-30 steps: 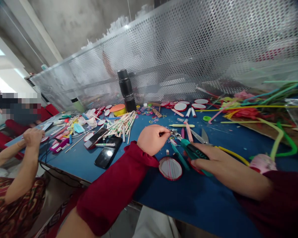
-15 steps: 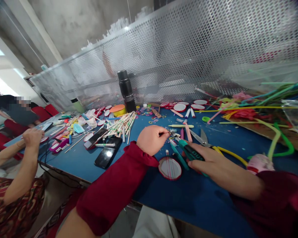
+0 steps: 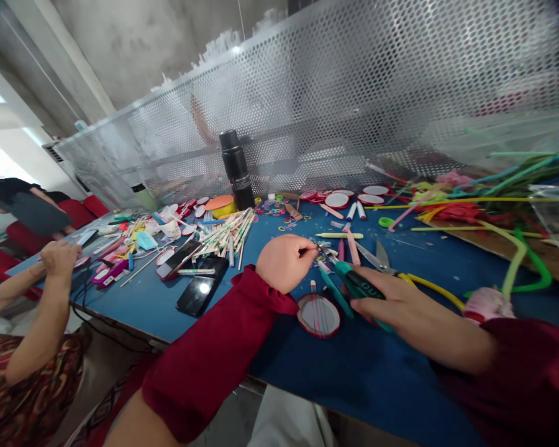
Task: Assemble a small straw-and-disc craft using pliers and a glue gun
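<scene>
My right hand (image 3: 386,295) is wrapped round the green-and-black handles of a pair of pliers (image 3: 361,282). The metal jaws point up and left and meet the fingertips of my left hand (image 3: 286,261). Those fingers are pinched together on something too small to make out. Just below lies a round white disc with a red rim (image 3: 319,315), with thin coloured strands across it. Scissors (image 3: 377,257) with yellow handles lie open beyond my right hand. A pale yellow-green marker (image 3: 340,236) and a pink marker (image 3: 353,248) lie past the plier jaws.
A black bottle (image 3: 237,171) stands by the perforated metal screen (image 3: 335,112). Two phones, one a black phone (image 3: 202,285), and a bundle of thin sticks (image 3: 228,231) lie left. Pipe cleaners (image 3: 517,242) pile up right. A co-worker's hands (image 3: 60,256) are at the far left.
Almost nothing differs. Both hands hold their place with the plier jaws at my left fingertips; the view has shifted very slightly.
</scene>
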Available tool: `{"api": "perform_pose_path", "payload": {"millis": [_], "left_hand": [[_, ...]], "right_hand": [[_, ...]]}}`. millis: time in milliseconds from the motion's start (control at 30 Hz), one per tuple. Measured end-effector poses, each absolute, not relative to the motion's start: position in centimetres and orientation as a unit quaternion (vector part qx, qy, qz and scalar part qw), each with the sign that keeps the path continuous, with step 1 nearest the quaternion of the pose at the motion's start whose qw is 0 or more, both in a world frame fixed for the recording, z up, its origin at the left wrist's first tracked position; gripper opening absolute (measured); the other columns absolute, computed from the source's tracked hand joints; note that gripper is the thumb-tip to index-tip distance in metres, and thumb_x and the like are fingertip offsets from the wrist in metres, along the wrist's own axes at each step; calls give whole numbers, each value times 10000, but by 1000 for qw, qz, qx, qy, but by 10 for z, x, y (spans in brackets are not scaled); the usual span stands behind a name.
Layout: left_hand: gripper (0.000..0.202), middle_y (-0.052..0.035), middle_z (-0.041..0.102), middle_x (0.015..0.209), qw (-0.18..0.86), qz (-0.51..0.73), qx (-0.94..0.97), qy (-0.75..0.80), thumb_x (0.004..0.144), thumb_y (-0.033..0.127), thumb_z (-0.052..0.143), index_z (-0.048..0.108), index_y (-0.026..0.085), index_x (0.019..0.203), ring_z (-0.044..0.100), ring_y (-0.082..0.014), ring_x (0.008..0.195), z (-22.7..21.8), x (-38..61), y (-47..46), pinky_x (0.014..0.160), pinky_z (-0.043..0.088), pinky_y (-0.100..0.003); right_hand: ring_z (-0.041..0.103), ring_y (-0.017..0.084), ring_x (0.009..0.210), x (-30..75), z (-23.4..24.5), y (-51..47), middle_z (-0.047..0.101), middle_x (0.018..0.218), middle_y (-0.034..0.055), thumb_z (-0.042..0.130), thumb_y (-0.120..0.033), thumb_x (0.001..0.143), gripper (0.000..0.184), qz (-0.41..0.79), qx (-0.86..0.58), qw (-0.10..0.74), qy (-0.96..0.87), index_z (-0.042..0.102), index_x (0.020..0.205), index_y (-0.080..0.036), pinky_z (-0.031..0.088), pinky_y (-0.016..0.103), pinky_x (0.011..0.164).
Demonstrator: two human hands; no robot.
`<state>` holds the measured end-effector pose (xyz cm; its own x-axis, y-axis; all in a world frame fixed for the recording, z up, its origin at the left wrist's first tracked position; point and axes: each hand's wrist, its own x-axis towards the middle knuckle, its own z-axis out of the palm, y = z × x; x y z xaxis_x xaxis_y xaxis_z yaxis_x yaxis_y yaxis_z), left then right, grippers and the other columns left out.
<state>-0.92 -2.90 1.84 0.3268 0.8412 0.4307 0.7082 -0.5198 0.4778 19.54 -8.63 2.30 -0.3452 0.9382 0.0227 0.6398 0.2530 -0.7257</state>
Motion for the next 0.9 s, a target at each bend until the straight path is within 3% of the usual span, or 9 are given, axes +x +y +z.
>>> {"api": "perform_pose_path", "payload": {"millis": [200,567,900], "left_hand": [[195,-18,759,876,141,328,803,478,898,258,594,776,195,870,650,-158,832,13,-8,-25,764,461,-266],[195,-11,724,749,203,281,803,485,886,268,610,776,169,856,604,-140,689,9,-10,-18,657,407,-255],[176,-29,769,869,200,259,810,487,879,235,628,792,176,893,653,-156,779,12,-10,-17,709,438,-252]], "right_hand": [[577,206,643,194,11,-84,626,698,9,522,-382,748,434,364,-522,240,-733,641,1112,-177,449,321,635],[526,136,543,195,12,-80,552,662,-15,573,-360,654,203,529,-521,220,-632,521,780,-210,406,268,520],[531,127,539,197,7,-78,557,668,-20,609,-385,667,254,539,-525,212,-623,516,829,-212,414,256,510]]}}
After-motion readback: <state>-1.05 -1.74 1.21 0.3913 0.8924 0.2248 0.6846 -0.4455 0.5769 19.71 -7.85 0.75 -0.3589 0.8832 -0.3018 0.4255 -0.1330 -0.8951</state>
